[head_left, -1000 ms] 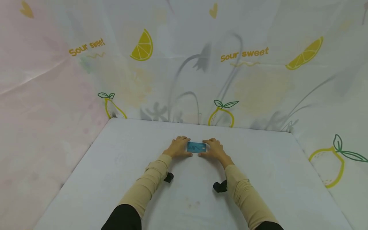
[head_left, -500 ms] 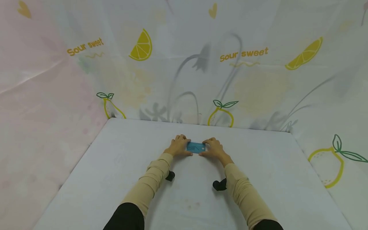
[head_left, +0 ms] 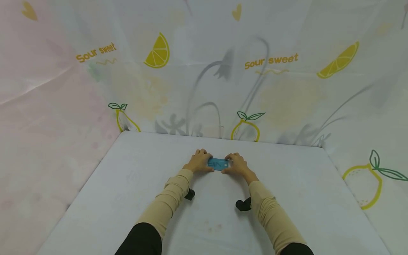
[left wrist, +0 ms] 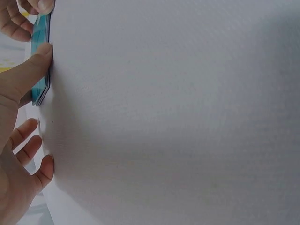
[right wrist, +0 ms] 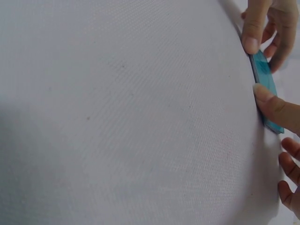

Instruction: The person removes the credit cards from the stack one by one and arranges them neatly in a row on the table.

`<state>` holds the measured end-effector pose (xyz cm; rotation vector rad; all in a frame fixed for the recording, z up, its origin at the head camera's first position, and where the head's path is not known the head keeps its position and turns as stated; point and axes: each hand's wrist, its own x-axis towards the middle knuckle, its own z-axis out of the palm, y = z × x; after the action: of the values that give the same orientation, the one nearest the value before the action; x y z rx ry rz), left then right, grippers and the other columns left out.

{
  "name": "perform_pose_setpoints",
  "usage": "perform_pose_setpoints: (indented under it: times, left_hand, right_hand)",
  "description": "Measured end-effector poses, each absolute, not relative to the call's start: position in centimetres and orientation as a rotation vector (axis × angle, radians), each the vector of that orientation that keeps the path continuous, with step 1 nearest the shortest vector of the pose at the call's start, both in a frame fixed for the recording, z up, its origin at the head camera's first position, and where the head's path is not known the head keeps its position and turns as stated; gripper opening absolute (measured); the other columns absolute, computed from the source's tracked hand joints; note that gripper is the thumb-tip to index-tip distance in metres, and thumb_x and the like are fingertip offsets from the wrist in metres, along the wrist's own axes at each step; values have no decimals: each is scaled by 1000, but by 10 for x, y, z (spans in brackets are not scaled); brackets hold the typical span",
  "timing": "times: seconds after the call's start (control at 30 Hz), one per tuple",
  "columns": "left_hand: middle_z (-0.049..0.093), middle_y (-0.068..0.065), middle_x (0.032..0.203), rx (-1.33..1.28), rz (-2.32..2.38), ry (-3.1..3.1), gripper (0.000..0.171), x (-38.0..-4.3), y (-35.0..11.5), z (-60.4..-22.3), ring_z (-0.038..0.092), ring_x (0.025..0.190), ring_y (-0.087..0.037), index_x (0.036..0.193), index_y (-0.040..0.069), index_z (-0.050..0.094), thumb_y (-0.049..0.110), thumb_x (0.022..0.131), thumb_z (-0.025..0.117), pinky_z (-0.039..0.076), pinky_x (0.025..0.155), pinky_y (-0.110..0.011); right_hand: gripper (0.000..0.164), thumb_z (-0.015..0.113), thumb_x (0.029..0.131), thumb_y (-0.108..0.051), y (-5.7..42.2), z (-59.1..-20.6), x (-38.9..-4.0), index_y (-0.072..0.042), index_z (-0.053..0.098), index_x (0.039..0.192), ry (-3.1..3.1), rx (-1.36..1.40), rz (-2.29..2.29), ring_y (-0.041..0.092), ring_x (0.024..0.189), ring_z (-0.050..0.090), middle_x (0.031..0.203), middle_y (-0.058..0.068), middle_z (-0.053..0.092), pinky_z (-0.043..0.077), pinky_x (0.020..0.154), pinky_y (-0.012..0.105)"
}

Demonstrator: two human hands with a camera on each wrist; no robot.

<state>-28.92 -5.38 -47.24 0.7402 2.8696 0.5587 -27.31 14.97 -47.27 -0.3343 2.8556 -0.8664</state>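
My left hand (head_left: 199,162) and right hand (head_left: 237,165) pinch the blue card stack (head_left: 218,164) widthwise, probably squaring it; next needs even pressure.

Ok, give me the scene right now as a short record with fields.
Object: blue card stack, layered edge showing in the left wrist view
Pose: flat, apparently resting on the white table
Left grip: pinches the stack's left end
Right grip: pinches the stack's right end
Clothing: beige sleeves on both forearms
Behind: wall with lemon prints
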Motion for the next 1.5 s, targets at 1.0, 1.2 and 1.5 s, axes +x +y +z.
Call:
perform_pose_setpoints:
  times: [1.0, 1.2, 1.5]
  left_hand:
    - [50, -18, 123, 815, 716, 2944, 59, -285, -61, -486, 44, 114, -35, 128, 7, 54, 32, 79, 75, 43, 87, -52]
    - [55, -18, 124, 809, 868, 2861, 63, -285, -66, -478, 47, 118, -35, 125, -2, 56, 24, 73, 81, 39, 100, -46]
    - [63, -17, 112, 821, 1002, 2784, 57, -280, -82, -450, 57, 104, -29, 115, -6, 62, 14, 67, 86, 46, 92, -40]
  right_hand:
    - [64, 84, 69, -13, 145, -472, -262, 9, 55, 121, 2921, -513, -1057, 29, 92, 54, 106, 19, 56, 48, 79, 40]
    - [58, 84, 69, -14, 146, -471, -261, 9, 59, 116, 2936, -634, -1101, 29, 89, 55, 100, 18, 58, 48, 77, 40]
    - [56, 84, 69, -16, 138, -466, -253, 8, 61, 114, 2902, -732, -1240, 28, 87, 56, 98, 17, 59, 48, 79, 43]
